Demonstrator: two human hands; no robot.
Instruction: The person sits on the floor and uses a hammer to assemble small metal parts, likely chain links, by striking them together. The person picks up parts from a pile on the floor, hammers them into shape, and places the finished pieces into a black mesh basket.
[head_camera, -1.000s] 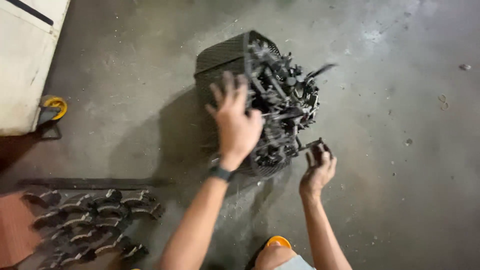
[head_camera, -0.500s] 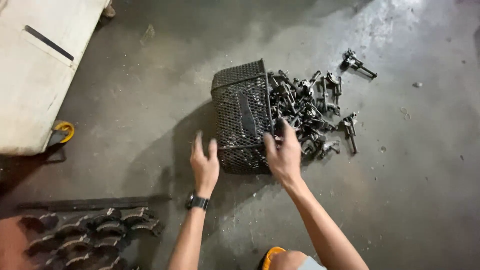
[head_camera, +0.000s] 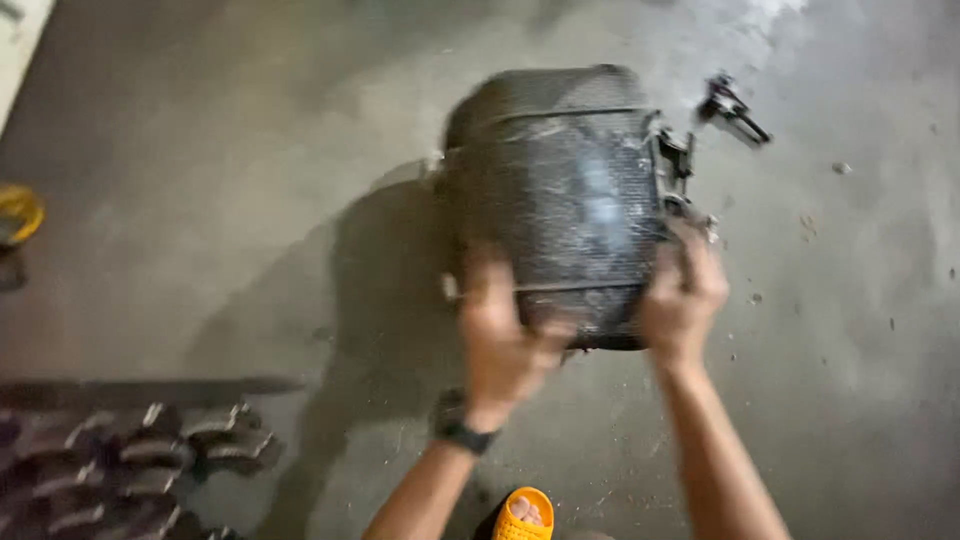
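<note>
Both hands (head_camera: 590, 320) grip the upturned black mesh basket (head_camera: 560, 190)

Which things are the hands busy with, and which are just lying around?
Busy with:
- left hand and right hand, both gripping the black mesh basket
- dark metal parts beside the basket

Just lying around:
- curved metal pieces in rows on the floor
- yellow wheel at the left edge
- orange sandal

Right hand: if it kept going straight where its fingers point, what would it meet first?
The right hand already grips the mesh basket. Past the basket's edge, the metal parts come next, though blur makes depth unclear.
</note>
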